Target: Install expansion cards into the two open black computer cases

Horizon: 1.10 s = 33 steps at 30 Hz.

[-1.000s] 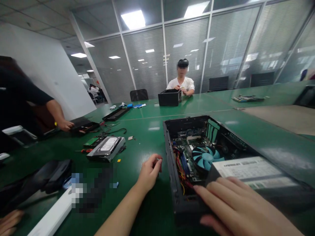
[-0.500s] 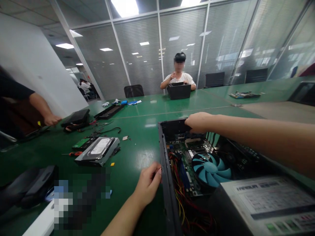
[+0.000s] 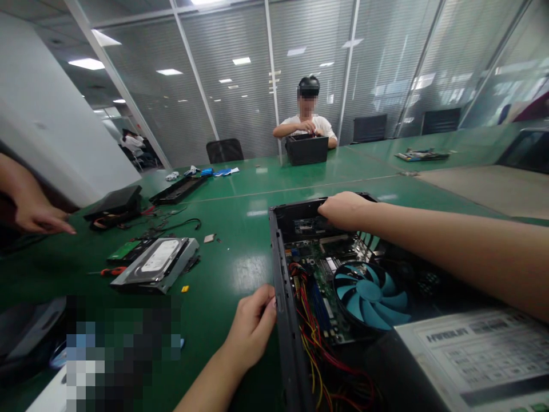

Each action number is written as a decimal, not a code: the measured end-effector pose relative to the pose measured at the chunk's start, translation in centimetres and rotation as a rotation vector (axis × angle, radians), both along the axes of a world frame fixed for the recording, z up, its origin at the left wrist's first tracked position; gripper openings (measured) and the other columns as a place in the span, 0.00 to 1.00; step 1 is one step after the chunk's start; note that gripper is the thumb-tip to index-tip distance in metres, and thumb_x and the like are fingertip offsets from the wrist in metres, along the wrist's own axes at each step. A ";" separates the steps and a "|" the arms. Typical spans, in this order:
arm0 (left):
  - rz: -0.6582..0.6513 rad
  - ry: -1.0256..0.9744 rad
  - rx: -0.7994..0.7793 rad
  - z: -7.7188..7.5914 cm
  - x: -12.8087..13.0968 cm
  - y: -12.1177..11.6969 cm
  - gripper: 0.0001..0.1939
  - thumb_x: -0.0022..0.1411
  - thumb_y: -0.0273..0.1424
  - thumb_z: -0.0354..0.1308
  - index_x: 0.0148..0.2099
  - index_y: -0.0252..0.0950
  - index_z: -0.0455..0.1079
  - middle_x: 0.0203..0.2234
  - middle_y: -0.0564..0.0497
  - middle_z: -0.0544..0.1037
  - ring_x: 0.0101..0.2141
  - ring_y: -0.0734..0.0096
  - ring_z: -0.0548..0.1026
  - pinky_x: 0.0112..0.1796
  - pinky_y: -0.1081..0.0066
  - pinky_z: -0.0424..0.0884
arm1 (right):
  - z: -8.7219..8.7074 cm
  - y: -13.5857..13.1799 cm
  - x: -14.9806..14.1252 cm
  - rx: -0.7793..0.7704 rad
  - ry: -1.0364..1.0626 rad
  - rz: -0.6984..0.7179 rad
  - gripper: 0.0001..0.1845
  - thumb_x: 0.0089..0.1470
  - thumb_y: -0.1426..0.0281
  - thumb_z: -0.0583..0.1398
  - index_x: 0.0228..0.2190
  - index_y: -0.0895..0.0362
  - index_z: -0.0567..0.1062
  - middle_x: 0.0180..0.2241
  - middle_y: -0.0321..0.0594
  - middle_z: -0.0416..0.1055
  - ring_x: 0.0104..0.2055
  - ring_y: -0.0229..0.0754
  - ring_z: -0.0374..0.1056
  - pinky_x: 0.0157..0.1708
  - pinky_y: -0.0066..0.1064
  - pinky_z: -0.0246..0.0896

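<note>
Computer case (image 3: 288,320) lies open-topped on the green table (image 3: 231,229), right of the left hand (image 3: 251,326), below the right hand (image 3: 345,210). Left: fingers curled against the side wall. Right: curled at the far wall, fingertips hidden. Cannot tell whether either grips. Judged heavy, stiff; hold by opposite frame edges, sparing fan (image 3: 372,297) and wires (image 3: 307,315).

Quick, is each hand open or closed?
Left hand: curled beside the black metal computer case; can't tell if gripping.
Right hand: curled at its far wall; fingers hidden, can't tell.
</note>
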<state>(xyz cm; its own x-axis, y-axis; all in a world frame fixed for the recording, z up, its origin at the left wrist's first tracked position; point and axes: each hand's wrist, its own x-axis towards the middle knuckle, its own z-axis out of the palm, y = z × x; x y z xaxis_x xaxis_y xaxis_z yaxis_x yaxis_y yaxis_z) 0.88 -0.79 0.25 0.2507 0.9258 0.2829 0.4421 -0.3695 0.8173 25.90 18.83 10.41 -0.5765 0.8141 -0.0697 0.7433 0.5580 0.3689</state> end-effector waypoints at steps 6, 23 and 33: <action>-0.002 -0.018 -0.009 -0.1 0.0 0.1 0.15 0.70 0.38 0.47 0.34 0.35 0.64 0.24 0.55 0.66 0.26 0.72 0.65 0.28 0.73 0.61 | 1.2 0.1 1.1 -0.164 0.190 0.247 0.17 0.61 0.60 0.55 0.37 0.54 0.80 0.35 0.42 0.79 0.37 0.44 0.73 0.37 0.31 0.61; -0.017 -0.030 -0.024 -0.2 0.0 -0.1 0.15 0.71 0.39 0.45 0.34 0.36 0.64 0.24 0.54 0.67 0.27 0.69 0.70 0.30 0.72 0.64 | -0.2 -1.7 -1.7 0.034 -0.029 0.091 0.12 0.55 0.76 0.57 0.36 0.60 0.82 0.37 0.57 0.78 0.41 0.52 0.76 0.41 0.39 0.66; 0.007 -0.072 0.004 0.0 0.2 -0.5 0.14 0.70 0.36 0.49 0.31 0.37 0.64 0.21 0.56 0.67 0.24 0.74 0.66 0.28 0.73 0.58 | -1.7 -1.5 -1.8 -0.015 -0.097 0.070 0.12 0.53 0.79 0.58 0.33 0.63 0.82 0.35 0.58 0.78 0.38 0.50 0.76 0.36 0.36 0.65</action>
